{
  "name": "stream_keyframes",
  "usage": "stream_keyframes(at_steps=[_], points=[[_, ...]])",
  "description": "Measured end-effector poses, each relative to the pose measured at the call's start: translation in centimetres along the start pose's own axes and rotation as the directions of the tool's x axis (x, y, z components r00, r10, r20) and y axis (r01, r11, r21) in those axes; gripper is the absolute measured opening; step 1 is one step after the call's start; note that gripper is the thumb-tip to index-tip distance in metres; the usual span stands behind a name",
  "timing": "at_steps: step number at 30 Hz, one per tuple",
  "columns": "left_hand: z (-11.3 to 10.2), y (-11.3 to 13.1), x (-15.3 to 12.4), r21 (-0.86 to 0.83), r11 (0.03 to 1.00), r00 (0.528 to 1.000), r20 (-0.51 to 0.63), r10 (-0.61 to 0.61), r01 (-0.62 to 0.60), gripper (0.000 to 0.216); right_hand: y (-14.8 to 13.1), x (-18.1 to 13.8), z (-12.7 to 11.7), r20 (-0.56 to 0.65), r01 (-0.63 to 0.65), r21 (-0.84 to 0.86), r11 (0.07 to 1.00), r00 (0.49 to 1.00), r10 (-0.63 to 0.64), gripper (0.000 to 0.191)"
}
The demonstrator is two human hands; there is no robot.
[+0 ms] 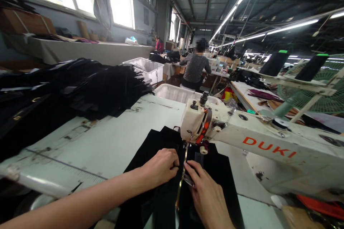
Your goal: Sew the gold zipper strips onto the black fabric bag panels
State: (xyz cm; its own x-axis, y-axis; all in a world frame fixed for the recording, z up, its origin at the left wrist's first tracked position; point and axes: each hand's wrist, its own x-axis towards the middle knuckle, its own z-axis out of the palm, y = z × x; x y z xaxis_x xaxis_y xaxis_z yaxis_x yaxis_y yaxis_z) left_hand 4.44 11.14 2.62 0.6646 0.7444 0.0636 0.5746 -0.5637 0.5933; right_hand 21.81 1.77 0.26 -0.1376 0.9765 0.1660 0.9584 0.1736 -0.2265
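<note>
Black fabric (150, 150) lies on the white sewing table (107, 139) under the head of a white sewing machine (258, 146) marked DUKI. A gold zipper (179, 186) runs down the fabric toward the needle. My left hand (161, 166) presses and pinches the fabric just left of the zipper. My right hand (206, 193) lies flat on the fabric to the right, fingertips by the presser foot (185, 150).
A big pile of black fabric pieces (88, 86) covers the table's left side. White plastic bins (174, 93) stand behind the machine. A person sits with their back to me at a farther table (195, 68). A green fan (319, 89) stands at right.
</note>
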Motion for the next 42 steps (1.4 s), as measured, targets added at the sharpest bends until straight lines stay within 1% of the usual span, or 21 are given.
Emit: stream_keyframes(at_steps=[2, 3, 4, 6, 8, 10, 12, 14, 16, 19, 25, 29, 31, 33, 35, 39, 42], points=[[0.2, 0.0, -0.3, -0.017, 1.000, 1.000, -0.011, -0.018, 0.018, 0.012, 0.1, -0.1, -0.1, -0.083, -0.055, 0.088, 0.995, 0.995, 0.063, 0.029], [0.3, 0.0, -0.4, -0.025, 0.999, 0.999, -0.020, -0.026, 0.026, 0.011, 0.1, -0.1, -0.1, -0.126, -0.076, 0.094, 0.993, 0.988, 0.088, 0.027], [0.4, 0.1, -0.4, -0.032, 0.999, 0.999, -0.030, -0.033, 0.032, 0.011, -0.1, -0.1, 0.0, -0.168, -0.083, 0.071, 0.994, 0.981, 0.094, 0.029], [0.6, 0.2, -0.4, -0.044, 0.998, 0.998, -0.050, -0.043, 0.041, 0.012, -0.6, 0.1, 0.5, -0.242, -0.060, -0.015, 0.998, 0.969, 0.055, 0.032], [0.7, 0.4, -0.3, -0.055, 0.997, 0.996, -0.071, -0.052, 0.048, 0.013, -1.2, 0.4, 1.2, -0.292, -0.044, -0.101, 0.994, 0.956, 0.012, 0.035], [0.8, 0.6, -0.2, -0.064, 0.996, 0.994, -0.090, -0.063, 0.057, 0.013, -1.6, 0.6, 1.7, -0.319, -0.058, -0.175, 0.983, 0.948, -0.001, 0.037], [0.8, 0.7, -0.2, -0.070, 0.995, 0.992, -0.103, -0.073, 0.066, 0.014, -1.8, 0.7, 2.1, -0.320, -0.071, -0.232, 0.970, 0.947, -0.007, 0.035], [0.8, 0.7, -0.2, -0.073, 0.995, 0.991, -0.110, -0.078, 0.070, 0.015, -1.8, 0.6, 2.2, -0.308, -0.064, -0.273, 0.960, 0.951, -0.024, 0.028], [0.8, 0.8, -0.3, -0.073, 0.995, 0.991, -0.112, -0.076, 0.068, 0.016, -1.7, 0.5, 2.3, -0.303, -0.059, -0.298, 0.953, 0.952, -0.036, 0.023], [0.8, 0.8, -0.4, -0.070, 0.996, 0.992, -0.109, -0.071, 0.063, 0.016, -1.7, 0.5, 2.3, -0.310, -0.060, -0.317, 0.947, 0.950, -0.044, 0.021], [0.8, 0.9, -0.5, -0.048, 0.998, 0.994, -0.098, -0.048, 0.044, 0.016, -2.5, 1.0, 1.8, -0.324, -0.067, -0.329, 0.942, 0.945, -0.046, 0.024], [0.9, 1.1, -0.8, -0.029, 1.000, 0.997, -0.080, -0.010, 0.008, 0.016, -2.8, 1.3, 1.7, -0.376, -0.086, -0.324, 0.942, 0.926, -0.045, 0.030], [0.9, 1.1, -0.8, -0.025, 1.000, 0.998, -0.065, 0.009, -0.011, 0.017, -2.8, 1.5, 1.7, -0.369, -0.070, -0.318, 0.946, 0.928, -0.056, 0.031], [0.6, 0.9, -0.5, -0.022, 1.000, 0.999, -0.045, 0.011, -0.012, 0.017, -2.7, 1.7, 1.7, -0.348, -0.049, -0.304, 0.951, 0.935, -0.063, 0.029], [-0.1, 0.4, 0.2, -0.026, 1.000, 1.000, -0.016, -0.014, 0.013, 0.015, -2.5, 1.7, 1.7, -0.334, -0.036, -0.292, 0.956, 0.940, -0.067, 0.026], [-1.8, -0.9, 1.8, -0.039, 0.996, 0.994, 0.087, -0.071, 0.075, 0.012, -2.3, 1.4, 1.9, -0.294, -0.043, -0.302, 0.952, 0.954, -0.050, 0.021], [-2.2, -0.7, 1.9, 0.013, 0.998, 0.994, 0.093, -0.056, 0.055, 0.012, -2.1, 1.1, 1.9, -0.279, -0.023, -0.303, 0.953, 0.958, -0.066, 0.024]])
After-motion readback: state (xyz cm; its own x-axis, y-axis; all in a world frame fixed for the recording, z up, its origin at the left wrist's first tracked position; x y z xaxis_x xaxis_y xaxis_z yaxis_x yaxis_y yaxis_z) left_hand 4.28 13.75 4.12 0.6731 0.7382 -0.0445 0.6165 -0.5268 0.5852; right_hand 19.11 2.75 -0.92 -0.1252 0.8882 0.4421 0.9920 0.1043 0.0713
